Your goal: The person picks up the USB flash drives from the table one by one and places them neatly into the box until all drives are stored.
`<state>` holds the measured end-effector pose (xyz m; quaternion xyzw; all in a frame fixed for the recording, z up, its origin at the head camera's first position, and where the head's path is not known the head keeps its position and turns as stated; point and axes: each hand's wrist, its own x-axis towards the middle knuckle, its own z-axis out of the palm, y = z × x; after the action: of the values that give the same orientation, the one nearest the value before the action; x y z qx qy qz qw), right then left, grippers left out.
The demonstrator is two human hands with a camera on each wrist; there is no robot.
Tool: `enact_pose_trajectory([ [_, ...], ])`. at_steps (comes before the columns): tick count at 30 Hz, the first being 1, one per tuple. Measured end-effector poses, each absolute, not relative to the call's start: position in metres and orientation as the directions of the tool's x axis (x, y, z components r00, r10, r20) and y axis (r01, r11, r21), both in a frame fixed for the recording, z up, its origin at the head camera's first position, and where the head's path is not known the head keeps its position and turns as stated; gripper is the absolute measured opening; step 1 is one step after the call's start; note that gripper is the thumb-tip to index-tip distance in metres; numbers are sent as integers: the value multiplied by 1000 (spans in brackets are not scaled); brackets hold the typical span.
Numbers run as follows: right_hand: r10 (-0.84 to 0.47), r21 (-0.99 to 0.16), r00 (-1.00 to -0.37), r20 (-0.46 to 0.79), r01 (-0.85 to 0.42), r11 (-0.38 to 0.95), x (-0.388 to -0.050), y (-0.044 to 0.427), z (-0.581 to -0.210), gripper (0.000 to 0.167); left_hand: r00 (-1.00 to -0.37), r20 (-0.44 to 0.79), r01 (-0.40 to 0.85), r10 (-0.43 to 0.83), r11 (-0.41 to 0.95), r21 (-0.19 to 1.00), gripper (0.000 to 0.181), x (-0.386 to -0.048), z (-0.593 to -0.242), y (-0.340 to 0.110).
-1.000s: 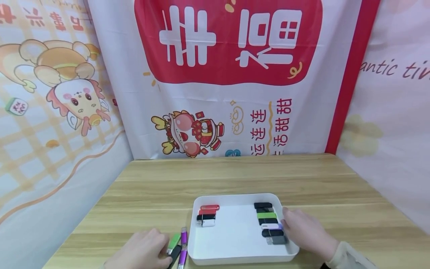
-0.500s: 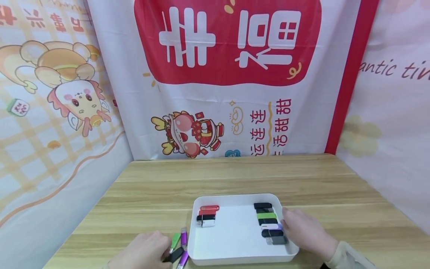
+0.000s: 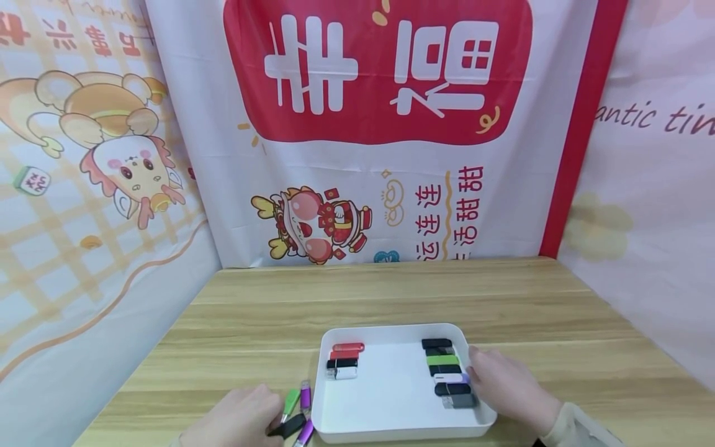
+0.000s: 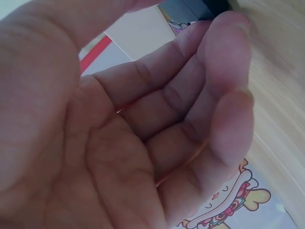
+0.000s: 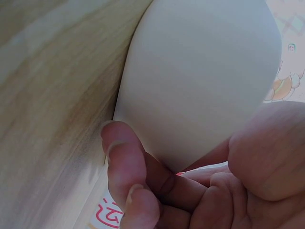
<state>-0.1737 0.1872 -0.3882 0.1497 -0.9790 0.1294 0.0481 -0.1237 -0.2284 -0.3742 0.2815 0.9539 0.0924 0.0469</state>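
Note:
My left hand (image 3: 240,419) is at the front, left of the white tray (image 3: 402,433), pinching a black USB stick (image 3: 289,426). In the left wrist view, the stick's dark body (image 4: 195,7) shows past the curled fingers. Beside that hand lie a green USB stick (image 3: 290,400) and two purple ones, the nearer purple stick (image 3: 304,431) partly under the black one. My right hand (image 3: 505,388) grips the tray's right side, and in the right wrist view its fingers (image 5: 126,157) bend against the outer wall (image 5: 200,81).
Inside the tray, a short column of sticks, red at the top (image 3: 347,347) and white at the bottom (image 3: 345,372), lines the left side. A longer column of several sticks, one green (image 3: 442,360), lines the right. The wooden table (image 3: 251,335) meets printed cloth (image 3: 402,217) behind.
The black USB stick has turned from steeply slanted to nearly crosswise in my left hand. The nearer purple stick has tilted slightly. My right hand stays on the tray.

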Motion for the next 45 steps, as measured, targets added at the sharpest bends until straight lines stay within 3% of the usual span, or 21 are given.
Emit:
enact_pose_trajectory([
  [9, -274, -250, -955, 115, -295, 922, -175, 187, -388, 29, -853, -71, 484, 517, 835, 260, 20, -126, -372, -234],
  [15, -275, -246, -954, 117, -296, 923, -175, 186, -388, 30, -841, -23, 511, 541, 808, 294, 23, -128, -367, -235],
  [30, -277, -241, -952, 132, -301, 923, -174, 187, -389, 29, -818, 99, 572, 567, 784, 240, 28, -132, -354, -237],
  [45, -269, -250, -954, 131, -294, 922, -175, 187, -390, 29, -809, 131, 586, 573, 765, 269, 25, -139, -335, -225],
])
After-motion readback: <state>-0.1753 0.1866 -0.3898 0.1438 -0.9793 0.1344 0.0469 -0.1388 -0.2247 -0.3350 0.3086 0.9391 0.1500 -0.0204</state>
